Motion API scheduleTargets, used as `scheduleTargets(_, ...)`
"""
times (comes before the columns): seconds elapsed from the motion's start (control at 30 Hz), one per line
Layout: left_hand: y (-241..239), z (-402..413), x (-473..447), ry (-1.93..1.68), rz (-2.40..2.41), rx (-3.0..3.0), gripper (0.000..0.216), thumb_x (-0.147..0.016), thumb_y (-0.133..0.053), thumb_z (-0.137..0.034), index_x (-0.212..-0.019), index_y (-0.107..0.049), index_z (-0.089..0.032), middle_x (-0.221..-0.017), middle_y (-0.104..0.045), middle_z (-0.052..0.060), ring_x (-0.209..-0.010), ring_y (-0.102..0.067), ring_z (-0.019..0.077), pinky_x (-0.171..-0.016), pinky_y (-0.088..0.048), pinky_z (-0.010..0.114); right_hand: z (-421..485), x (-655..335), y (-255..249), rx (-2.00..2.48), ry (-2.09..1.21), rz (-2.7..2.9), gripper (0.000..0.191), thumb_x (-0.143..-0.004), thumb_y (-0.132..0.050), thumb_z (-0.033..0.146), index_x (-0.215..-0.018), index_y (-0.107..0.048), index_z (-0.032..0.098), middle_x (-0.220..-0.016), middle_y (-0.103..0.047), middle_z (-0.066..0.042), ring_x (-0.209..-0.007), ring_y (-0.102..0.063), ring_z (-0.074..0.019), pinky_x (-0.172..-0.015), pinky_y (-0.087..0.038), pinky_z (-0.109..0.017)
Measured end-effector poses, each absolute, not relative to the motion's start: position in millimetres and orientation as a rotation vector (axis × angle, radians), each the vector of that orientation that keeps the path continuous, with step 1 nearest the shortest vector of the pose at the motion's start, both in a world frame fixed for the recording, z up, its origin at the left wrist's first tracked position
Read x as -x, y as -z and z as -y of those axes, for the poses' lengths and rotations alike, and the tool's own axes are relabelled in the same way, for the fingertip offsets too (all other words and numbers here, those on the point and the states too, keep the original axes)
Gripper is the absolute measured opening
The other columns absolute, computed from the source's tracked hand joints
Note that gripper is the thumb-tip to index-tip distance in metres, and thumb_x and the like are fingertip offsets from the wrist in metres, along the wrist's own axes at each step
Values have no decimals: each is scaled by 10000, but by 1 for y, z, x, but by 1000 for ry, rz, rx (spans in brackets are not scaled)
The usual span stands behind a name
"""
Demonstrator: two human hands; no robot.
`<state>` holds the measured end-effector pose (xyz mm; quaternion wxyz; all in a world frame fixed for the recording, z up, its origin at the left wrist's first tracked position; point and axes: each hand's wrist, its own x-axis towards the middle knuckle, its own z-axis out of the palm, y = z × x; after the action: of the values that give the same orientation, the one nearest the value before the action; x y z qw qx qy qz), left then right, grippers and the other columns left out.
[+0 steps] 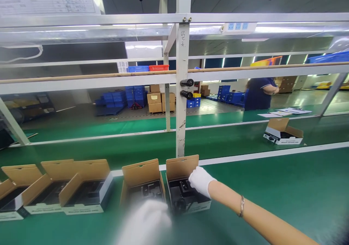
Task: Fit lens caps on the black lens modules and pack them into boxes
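Open cardboard boxes (87,174) line the green belt (272,179), flaps up so their black trays lie exposed. The gloved left hand (147,219), a white blur, hovers near one; its grip cannot be told. The right hand (200,181) reaches into the end box (181,167), fingers bent onto a moulded black part (185,185), pinch unclear.

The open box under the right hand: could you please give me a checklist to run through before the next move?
1. Box flap up: ok.
2. Right hand on the black part inside: ok.
3. Grip on the black part: cannot tell.
4. Left hand out of the box: cannot tell, blurred.
5. Next box open, flap up: ok.
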<state>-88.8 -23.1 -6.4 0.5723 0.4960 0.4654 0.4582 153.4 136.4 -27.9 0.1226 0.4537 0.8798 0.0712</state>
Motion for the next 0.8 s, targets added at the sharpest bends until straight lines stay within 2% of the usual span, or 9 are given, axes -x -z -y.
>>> scheduleTargets(0.07, -2, 18, 86, -1103, -1065, -1198, 515, -728, -630, -669, -964, -651, -211, -826, -676, 76, -712, -538, 165, -692, -442, 319, -121, -152, 0, -1341, -38, -2765, 254, -831, -633, 282, -1035, -705, 149, -1026, -710, -136, -991, -643, -289, -853, -465, -383)
scheduleTargets(0.17, -23, 17, 78, -1071, -1028, -1258, 472, -816, -561, -603, -1070, -609, -207, -936, -690, 90, -435, -294, 46, -488, -312, 274, -76, -141, -45, -1323, 439, -3105, 777, -600, -802, 447, -1298, -543, 224, -1191, -640, -67, -1040, -610, -252, -850, -488, -314)
scheduleTargets(0.23, -39, 16, 71, -1041, -984, -1310, 426, -858, -525, -543, -1131, -595, -223, -981, -686, 77, -429, -249, 35, -494, -312, 269, -47, -131, -64, -1342, 480, -3085, 613, -568, -801, 429, -1129, -640, 244, -1016, -673, -37, -884, -632, -251, -762, -501, -332)
scheduleTargets(0.33, -55, 4, 65, -1030, -1014, -1494, 315, -881, -518, -414, -1139, -626, -270, -1092, -667, 39, -673, -512, 110, -745, -448, 286, -26, -128, -70, -1622, 448, -3081, 267, -811, -581, 380, -1041, -660, 269, -939, -684, -28, -857, -635, -236, -781, -494, -364)
scheduleTargets(0.4, -56, -14, 63, -1051, -1208, -1693, 264, -879, -495, -376, -1074, -658, -304, -1142, -655, 1, -947, -564, 168, -940, -414, 307, -30, -136, -66, -1783, 636, -3118, 297, -873, -476, 329, -1131, -609, 266, -1039, -688, -36, -928, -641, -222, -837, -495, -365)
scheduleTargets(0.47, -49, -37, 60, -1042, -1430, -1845, 264, -886, -446, -395, -995, -668, -304, -1109, -656, 1, -1076, -531, 211, -1019, -365, 345, -40, -147, -60, -1777, 1016, -3059, 305, -869, -455, 313, -1141, -573, 238, -1058, -689, -45, -880, -665, -205, -807, -522, -349)
scheduleTargets(0.6, -28, -75, 43, -875, -1380, -1906, 387, -891, -374, -496, -847, -647, -226, -918, -643, 55, -988, -539, 246, -961, -392, 390, -58, -163, -45, -1508, 1635, -2893, 458, -864, -460, 316, -1310, -454, 212, -1161, -661, -72, -862, -689, -196, -814, -559, -348)
scheduleTargets(0.7, -16, -84, 27, -671, -1110, -1823, 503, -900, -286, -557, -857, -626, -189, -761, -619, 37, -788, -586, 205, -799, -473, 360, -64, -171, -32, -1668, 1304, -2979, 593, -870, -469, 329, -1440, -348, 214, -1314, -582, -96, -1088, -617, -230, -965, -494, -380)
scheduleTargets(0.8, -11, -84, 18, -498, -940, -1698, 571, -905, -194, -603, -961, -578, -184, -604, -533, -18, -588, -585, 157, -668, -489, 317, -68, -181, -23, -1691, 914, -3027, 647, -918, -405, 305, -1520, -170, 273, -1274, -594, -65, -1075, -598, -210, -952, -488, -354)
